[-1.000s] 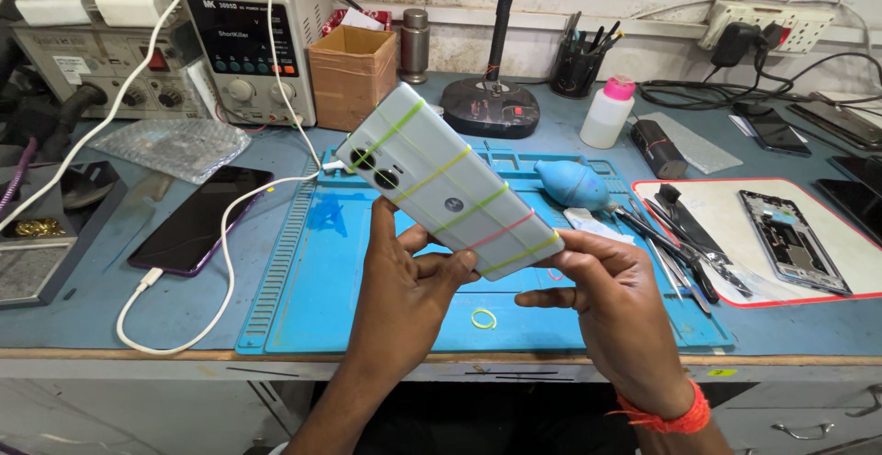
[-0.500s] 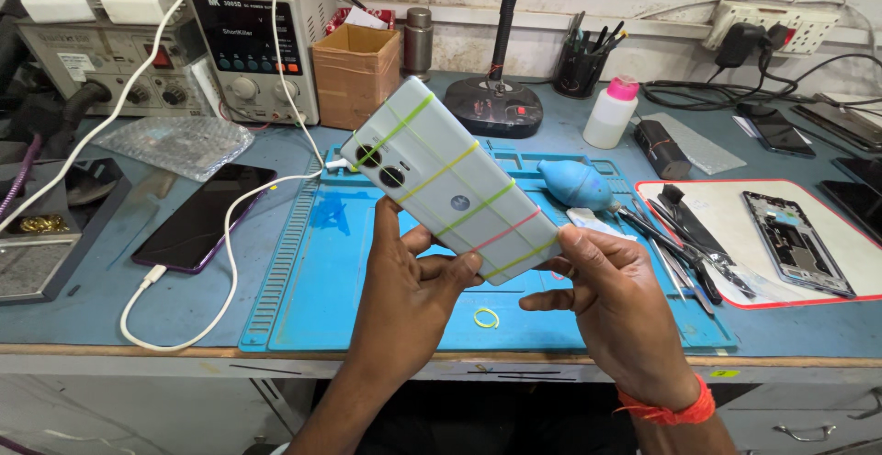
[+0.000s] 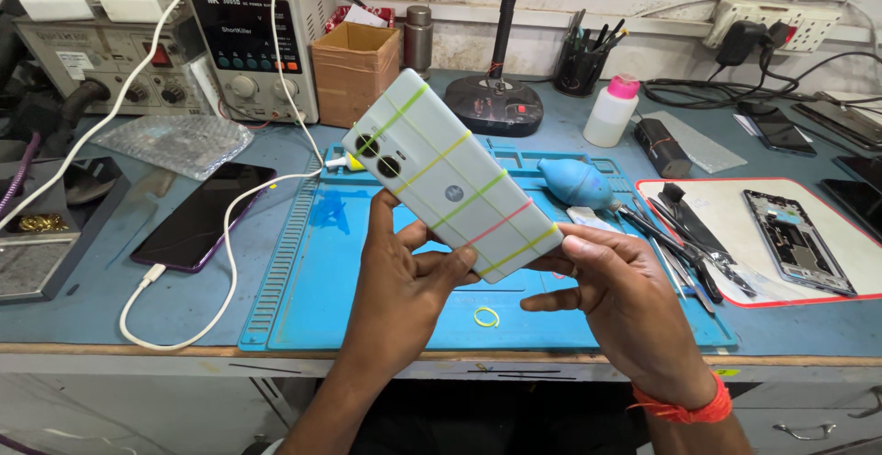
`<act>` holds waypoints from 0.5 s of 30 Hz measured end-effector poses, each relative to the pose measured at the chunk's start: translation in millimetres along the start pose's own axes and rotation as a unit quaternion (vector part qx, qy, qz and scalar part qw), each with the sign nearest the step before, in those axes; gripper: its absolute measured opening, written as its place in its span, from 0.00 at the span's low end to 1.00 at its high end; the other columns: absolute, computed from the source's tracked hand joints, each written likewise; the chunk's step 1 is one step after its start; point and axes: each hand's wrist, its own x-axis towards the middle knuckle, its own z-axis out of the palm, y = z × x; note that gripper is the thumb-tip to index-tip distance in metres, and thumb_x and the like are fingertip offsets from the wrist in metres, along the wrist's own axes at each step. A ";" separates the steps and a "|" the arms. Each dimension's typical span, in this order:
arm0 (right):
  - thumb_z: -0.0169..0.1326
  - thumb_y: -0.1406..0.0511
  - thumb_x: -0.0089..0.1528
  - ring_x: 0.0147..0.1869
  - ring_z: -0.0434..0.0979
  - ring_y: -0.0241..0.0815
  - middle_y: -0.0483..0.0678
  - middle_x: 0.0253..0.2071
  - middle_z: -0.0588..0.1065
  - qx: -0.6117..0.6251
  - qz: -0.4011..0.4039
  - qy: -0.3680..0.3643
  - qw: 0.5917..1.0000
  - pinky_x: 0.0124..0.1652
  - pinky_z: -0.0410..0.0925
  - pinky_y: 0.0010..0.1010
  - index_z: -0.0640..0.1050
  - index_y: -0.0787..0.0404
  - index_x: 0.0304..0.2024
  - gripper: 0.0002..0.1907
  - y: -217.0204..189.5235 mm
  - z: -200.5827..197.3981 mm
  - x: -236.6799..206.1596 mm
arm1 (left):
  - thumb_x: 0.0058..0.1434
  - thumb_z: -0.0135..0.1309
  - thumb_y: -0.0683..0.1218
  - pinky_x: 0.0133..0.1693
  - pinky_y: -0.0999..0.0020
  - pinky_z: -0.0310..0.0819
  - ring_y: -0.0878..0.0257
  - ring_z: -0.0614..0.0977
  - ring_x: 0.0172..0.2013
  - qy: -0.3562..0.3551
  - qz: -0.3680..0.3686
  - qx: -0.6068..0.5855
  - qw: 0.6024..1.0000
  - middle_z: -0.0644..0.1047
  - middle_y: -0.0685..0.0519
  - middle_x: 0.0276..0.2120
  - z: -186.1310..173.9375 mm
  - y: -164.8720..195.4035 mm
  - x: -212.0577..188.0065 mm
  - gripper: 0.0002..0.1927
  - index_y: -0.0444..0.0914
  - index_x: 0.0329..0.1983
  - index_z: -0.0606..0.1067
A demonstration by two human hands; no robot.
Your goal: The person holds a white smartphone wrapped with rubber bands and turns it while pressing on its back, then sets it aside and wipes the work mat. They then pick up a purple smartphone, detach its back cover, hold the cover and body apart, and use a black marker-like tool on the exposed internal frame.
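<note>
Phone [image 3: 450, 179]: pale green, ringed by coloured rubber bands, held tilted above the blue mat [image 3: 367, 262], camera end toward the far side | my left hand [image 3: 404, 280]: clasped around its lower left edge | my right hand [image 3: 616, 294]: fingertips pinching its near corner | loose yellow band [image 3: 486, 316]: on the mat, under the phone.
</note>
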 end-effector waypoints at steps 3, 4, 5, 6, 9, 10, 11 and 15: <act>0.48 0.63 0.68 0.52 0.83 0.52 0.61 0.47 0.81 0.000 0.002 0.014 1.000 0.44 0.79 0.49 0.78 0.74 0.51 0.19 1.9 0.3 2.3 | 0.60 0.55 0.34 0.42 0.67 0.84 0.55 0.88 0.43 0.003 0.025 0.010 1.000 0.78 0.35 0.52 2.9 -1.0 -2.2 0.38 0.34 0.68 0.49; 0.48 0.63 0.68 0.51 0.84 0.52 0.61 0.47 0.81 0.004 0.001 0.011 1.000 0.46 0.79 0.48 0.79 0.74 0.50 0.19 2.2 0.0 2.8 | 0.60 0.55 0.34 0.43 0.67 0.84 0.55 0.88 0.44 0.004 0.027 0.016 1.000 0.78 0.35 0.51 3.8 -1.2 -2.5 0.38 0.34 0.68 0.49; 0.48 0.63 0.68 0.51 0.84 0.52 0.61 0.47 0.81 0.008 0.000 0.007 1.000 0.47 0.78 0.48 0.79 0.74 0.49 0.18 2.9 0.0 3.2 | 0.60 0.55 0.34 0.44 0.67 0.84 0.56 0.88 0.45 0.006 0.028 0.022 0.999 0.78 0.35 0.51 4.2 -1.2 -3.1 0.38 0.34 0.68 0.49; 0.48 0.63 0.68 0.51 0.84 0.52 0.61 0.47 0.81 0.012 -0.001 0.004 1.000 0.49 0.78 0.48 0.79 0.74 0.49 0.18 3.6 0.0 3.1 | 0.60 0.55 0.34 0.46 0.67 0.84 0.56 0.87 0.45 0.008 0.028 0.029 0.999 0.79 0.35 0.50 4.6 -1.2 -4.1 0.37 0.34 0.68 0.49; 0.47 0.64 0.68 0.51 0.84 0.51 0.61 0.46 0.81 0.025 -0.006 0.002 1.000 0.53 0.76 0.48 0.80 0.75 0.49 0.18 5.2 -0.7 3.2 | 0.61 0.56 0.34 0.44 0.66 0.84 0.56 0.87 0.44 0.008 0.029 0.038 0.999 0.78 0.35 0.51 5.4 -1.3 -5.3 0.37 0.34 0.67 0.49; 0.47 0.65 0.68 0.51 0.83 0.51 0.61 0.47 0.81 0.030 -0.010 -0.002 0.999 0.54 0.76 0.48 0.79 0.75 0.49 0.18 5.4 -1.3 2.6 | 0.61 0.55 0.34 0.45 0.66 0.84 0.56 0.87 0.44 0.006 0.033 0.038 0.999 0.78 0.35 0.51 5.9 -1.5 -5.6 0.37 0.34 0.68 0.49; 0.47 0.65 0.68 0.52 0.83 0.51 0.61 0.47 0.81 0.036 -0.014 -0.007 0.999 0.55 0.76 0.48 0.79 0.76 0.50 0.18 5.6 -1.7 2.5 | 0.61 0.55 0.34 0.45 0.66 0.85 0.56 0.87 0.45 0.004 0.039 0.038 0.999 0.78 0.35 0.51 5.9 -1.5 -5.6 0.37 0.34 0.68 0.49; 0.45 0.67 0.67 0.53 0.83 0.51 0.62 0.48 0.81 0.025 -0.013 -0.018 0.999 0.58 0.74 0.45 0.78 0.78 0.52 0.20 6.0 -2.6 2.7 | 0.61 0.55 0.34 0.46 0.66 0.85 0.57 0.87 0.46 0.001 0.042 0.035 0.998 0.79 0.35 0.51 5.5 -0.6 -4.3 0.36 0.34 0.67 0.49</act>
